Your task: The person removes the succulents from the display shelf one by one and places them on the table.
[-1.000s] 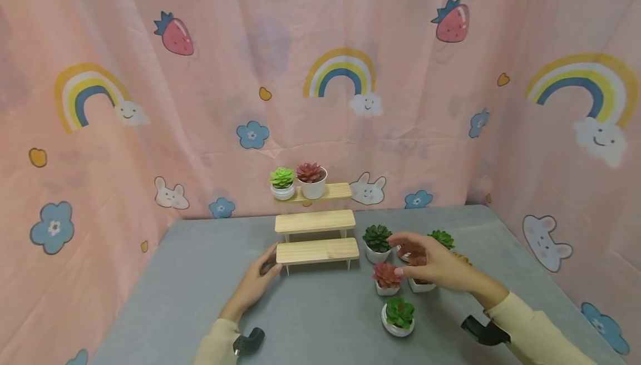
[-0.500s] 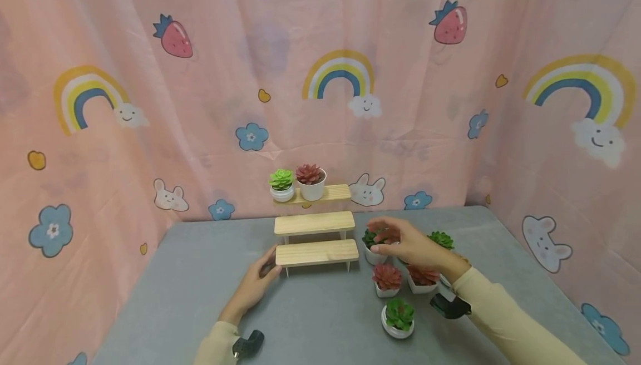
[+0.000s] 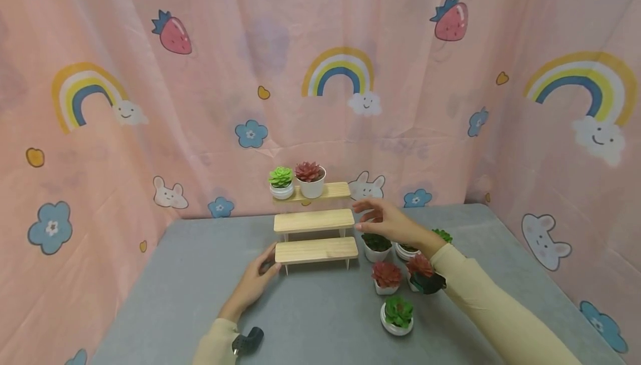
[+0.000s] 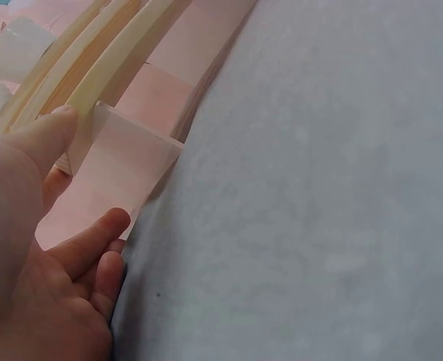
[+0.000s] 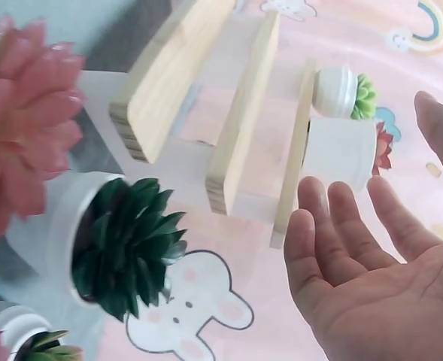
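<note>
A three-step wooden display stand (image 3: 316, 250) with clear supports stands on the table. On its top step sit a bright green succulent in a white pot (image 3: 281, 183) and a red succulent in a white pot (image 3: 311, 180). My left hand (image 3: 255, 281) grips the left end of the lowest step, its thumb (image 4: 44, 135) on the front edge. Above the dark green potted succulent (image 5: 127, 244), beside the stand's right end, hovers my right hand (image 3: 388, 222). Its fingers curve loosely and hold nothing.
Right of the stand, more potted succulents are grouped: a red one (image 3: 386, 277), another red one (image 3: 419, 265) partly behind the wrist camera, and a green one (image 3: 398, 315) nearest the front. A pink patterned curtain (image 3: 210, 103) hangs behind the grey table (image 3: 165, 298).
My right hand has moved left and away from me, from over the grouped succulents to beside the stand. The left hand stays at the stand's lowest step.
</note>
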Motion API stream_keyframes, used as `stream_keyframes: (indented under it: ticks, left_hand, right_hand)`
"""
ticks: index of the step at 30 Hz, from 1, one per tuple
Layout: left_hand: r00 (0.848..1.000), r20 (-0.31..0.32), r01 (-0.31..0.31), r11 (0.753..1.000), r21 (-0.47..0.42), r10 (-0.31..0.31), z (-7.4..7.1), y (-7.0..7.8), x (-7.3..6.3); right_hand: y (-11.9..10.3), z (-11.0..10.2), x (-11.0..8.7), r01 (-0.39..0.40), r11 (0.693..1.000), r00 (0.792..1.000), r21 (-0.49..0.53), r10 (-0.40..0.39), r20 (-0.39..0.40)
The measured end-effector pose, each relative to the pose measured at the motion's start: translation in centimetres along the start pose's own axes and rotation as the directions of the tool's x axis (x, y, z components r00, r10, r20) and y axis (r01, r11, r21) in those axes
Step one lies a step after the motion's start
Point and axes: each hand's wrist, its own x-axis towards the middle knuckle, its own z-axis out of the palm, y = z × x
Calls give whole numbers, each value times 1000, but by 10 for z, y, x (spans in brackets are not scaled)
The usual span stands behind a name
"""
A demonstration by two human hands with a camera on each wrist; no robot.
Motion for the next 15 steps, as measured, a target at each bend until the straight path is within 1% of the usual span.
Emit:
stream_keyframes:
  ticks: [5, 15]
  left_hand:
    - [1000, 0, -13, 1000, -1, 13, 0, -1, 1]
    - [1000, 7, -10, 1000, 2, 10, -1, -2, 0]
  right_hand:
    - [-4, -2, 19, -6, 1000, 1000, -11, 6, -25]
    - [-17, 5, 55, -94, 995, 993, -17, 92, -80]
